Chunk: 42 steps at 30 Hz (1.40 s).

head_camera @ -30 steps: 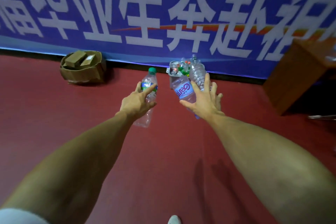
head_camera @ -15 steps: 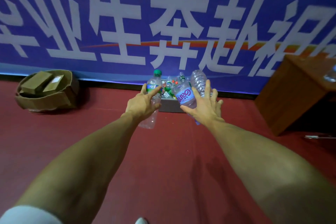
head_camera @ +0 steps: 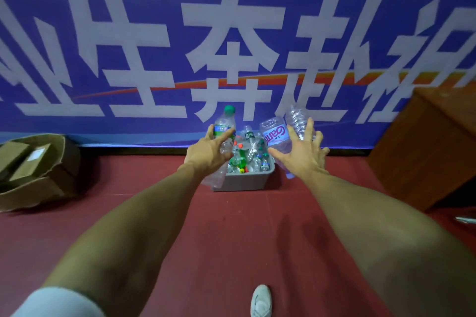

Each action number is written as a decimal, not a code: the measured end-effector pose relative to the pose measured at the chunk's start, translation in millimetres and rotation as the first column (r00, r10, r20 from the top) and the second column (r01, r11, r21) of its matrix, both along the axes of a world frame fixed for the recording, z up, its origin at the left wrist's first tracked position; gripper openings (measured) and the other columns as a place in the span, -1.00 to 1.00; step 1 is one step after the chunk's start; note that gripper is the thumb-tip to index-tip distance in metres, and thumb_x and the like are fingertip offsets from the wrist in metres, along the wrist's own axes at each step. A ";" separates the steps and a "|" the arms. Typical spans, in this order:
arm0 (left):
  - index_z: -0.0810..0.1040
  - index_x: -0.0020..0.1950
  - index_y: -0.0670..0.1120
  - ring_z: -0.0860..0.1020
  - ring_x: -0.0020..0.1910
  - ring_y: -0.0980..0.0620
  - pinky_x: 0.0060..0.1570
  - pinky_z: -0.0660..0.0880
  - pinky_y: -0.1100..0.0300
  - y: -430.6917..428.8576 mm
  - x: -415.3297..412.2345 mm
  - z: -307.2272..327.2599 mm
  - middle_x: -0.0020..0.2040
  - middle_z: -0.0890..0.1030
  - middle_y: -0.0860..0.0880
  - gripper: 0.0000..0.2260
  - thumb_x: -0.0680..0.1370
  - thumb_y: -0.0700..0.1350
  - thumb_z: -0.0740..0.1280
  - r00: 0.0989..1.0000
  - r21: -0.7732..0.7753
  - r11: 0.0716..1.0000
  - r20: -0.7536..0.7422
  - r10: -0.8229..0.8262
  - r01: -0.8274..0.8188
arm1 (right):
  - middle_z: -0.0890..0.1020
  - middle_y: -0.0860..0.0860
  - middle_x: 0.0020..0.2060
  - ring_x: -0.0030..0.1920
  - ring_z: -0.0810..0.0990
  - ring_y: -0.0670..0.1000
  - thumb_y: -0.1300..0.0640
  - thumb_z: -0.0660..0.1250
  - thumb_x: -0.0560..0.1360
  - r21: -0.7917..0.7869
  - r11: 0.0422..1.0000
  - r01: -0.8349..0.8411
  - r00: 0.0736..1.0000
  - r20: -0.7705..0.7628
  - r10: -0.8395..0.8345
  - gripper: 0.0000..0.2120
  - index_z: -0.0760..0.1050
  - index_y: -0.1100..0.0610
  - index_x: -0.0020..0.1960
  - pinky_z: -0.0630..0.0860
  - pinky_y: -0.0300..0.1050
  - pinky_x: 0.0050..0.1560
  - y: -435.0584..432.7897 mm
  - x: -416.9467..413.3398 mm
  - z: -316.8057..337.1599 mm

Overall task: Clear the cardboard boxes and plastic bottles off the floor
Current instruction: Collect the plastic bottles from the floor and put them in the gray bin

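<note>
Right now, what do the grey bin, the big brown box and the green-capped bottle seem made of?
Grey bin: likely moulded plastic, matte, smooth even walls.
Big brown box: cardboard, dull, with creased, sagging sides.
Green-capped bottle in the left hand: thin clear plastic, glossy, see-through with highlights.

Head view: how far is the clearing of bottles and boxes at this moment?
Done: the grey plastic bin holds many plastic bottles, and the large brown cardboard box holds smaller cardboard boxes. In hand: the left hand grips a clear green-capped bottle; the right hand holds a pink-labelled clear bottle and a ribbed clear bottle, both hands above the bin. Left: dropping these three in.
</note>
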State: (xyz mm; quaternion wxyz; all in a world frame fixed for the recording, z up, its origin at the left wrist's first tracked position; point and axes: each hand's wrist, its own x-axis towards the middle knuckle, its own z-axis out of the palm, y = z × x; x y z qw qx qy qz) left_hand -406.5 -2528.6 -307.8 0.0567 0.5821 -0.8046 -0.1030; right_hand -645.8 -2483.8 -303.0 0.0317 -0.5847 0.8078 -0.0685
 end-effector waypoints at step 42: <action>-0.03 0.61 0.26 0.55 0.28 -0.21 0.18 0.49 -0.05 -472.3 -226.8 -288.3 0.64 -0.08 -0.15 -0.36 0.62 0.23 0.23 0.987 0.341 0.929 -0.015 0.161 -0.147 | -0.22 0.08 0.61 0.55 -0.01 0.28 -0.53 0.23 0.39 0.353 0.934 -0.054 0.975 0.220 -0.026 -0.10 0.05 -0.20 0.60 0.16 0.35 0.42 -493.9 -223.0 -300.8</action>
